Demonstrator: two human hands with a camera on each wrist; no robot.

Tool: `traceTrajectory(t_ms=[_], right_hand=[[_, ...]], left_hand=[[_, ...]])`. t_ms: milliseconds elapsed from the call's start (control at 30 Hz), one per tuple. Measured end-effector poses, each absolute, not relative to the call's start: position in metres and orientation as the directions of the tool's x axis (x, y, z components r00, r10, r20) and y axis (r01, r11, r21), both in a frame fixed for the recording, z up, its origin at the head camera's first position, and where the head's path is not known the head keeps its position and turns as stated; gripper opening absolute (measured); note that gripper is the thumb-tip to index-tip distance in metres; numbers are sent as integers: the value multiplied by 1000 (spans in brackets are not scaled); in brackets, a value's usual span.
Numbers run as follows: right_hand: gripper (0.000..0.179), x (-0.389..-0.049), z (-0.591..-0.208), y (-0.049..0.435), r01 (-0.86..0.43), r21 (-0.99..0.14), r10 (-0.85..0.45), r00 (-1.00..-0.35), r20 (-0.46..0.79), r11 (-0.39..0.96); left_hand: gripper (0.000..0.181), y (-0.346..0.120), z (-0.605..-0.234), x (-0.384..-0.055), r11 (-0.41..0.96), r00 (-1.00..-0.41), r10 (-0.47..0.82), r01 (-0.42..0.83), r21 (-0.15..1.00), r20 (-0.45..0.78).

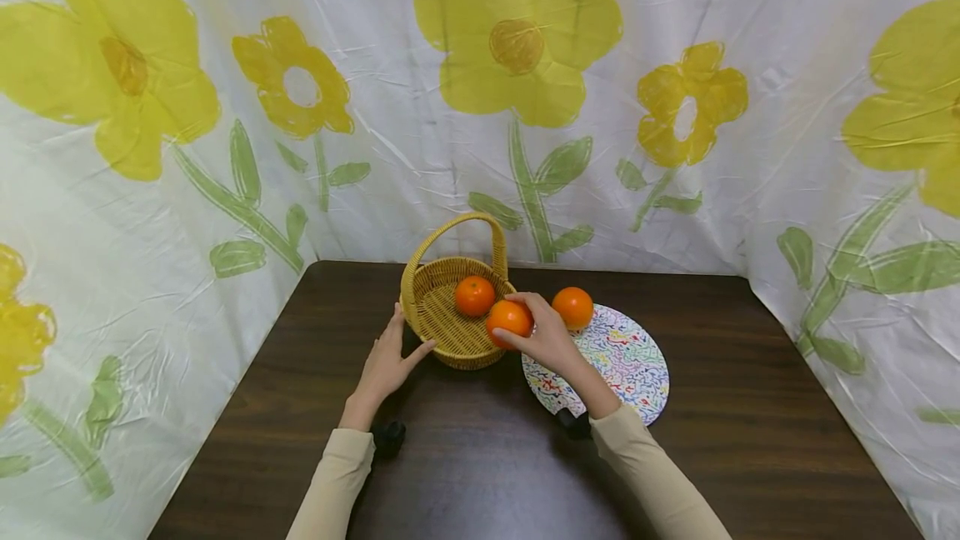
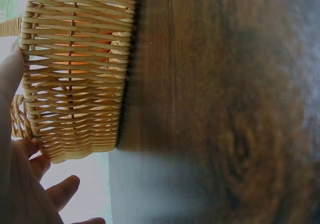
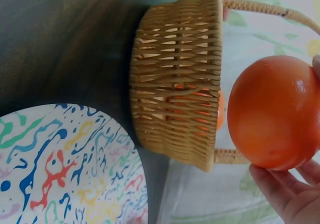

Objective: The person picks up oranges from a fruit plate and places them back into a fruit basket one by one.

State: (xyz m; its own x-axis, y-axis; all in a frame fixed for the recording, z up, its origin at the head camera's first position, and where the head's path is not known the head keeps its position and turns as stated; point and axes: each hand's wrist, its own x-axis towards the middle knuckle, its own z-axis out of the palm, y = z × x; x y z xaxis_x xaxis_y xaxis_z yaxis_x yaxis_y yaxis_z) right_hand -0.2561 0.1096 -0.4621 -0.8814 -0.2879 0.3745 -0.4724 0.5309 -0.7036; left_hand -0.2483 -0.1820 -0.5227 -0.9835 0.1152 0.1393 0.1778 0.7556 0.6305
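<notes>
Fingers [image 1: 528,299] of the right hand [image 1: 552,342] are curled round one round orange fruit [image 1: 510,323] near the right rim of one yellow wicker basket [image 1: 442,333]; a second fruit [image 1: 475,297] (of three counted) is contained within. The third fruit [image 1: 573,307] is set at one white, squiggle-patterned disc's [image 1: 626,365] far edge. The basket's left is touched by the left hand [image 1: 384,363], fingers extended.

a creased white cloth [image 1: 405,157] with a soft gloss hangs across the far side and down the left and right, bearing large yellow flowers [image 1: 517,47] on green leafy stems [image 1: 528,182]. before it is a dark brown table [image 1: 720,357] with streaked wood grain, pale light glinting off its near middle.
</notes>
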Motion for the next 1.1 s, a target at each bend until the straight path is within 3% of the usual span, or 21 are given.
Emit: traceTrajectory(t_ms=[1100], right_hand=[[55,-274,-474,80,-507,-637,-321,-862,393,581]], left_hand=[[87,-183,-525,-248,743,-982,114,183,643,147]])
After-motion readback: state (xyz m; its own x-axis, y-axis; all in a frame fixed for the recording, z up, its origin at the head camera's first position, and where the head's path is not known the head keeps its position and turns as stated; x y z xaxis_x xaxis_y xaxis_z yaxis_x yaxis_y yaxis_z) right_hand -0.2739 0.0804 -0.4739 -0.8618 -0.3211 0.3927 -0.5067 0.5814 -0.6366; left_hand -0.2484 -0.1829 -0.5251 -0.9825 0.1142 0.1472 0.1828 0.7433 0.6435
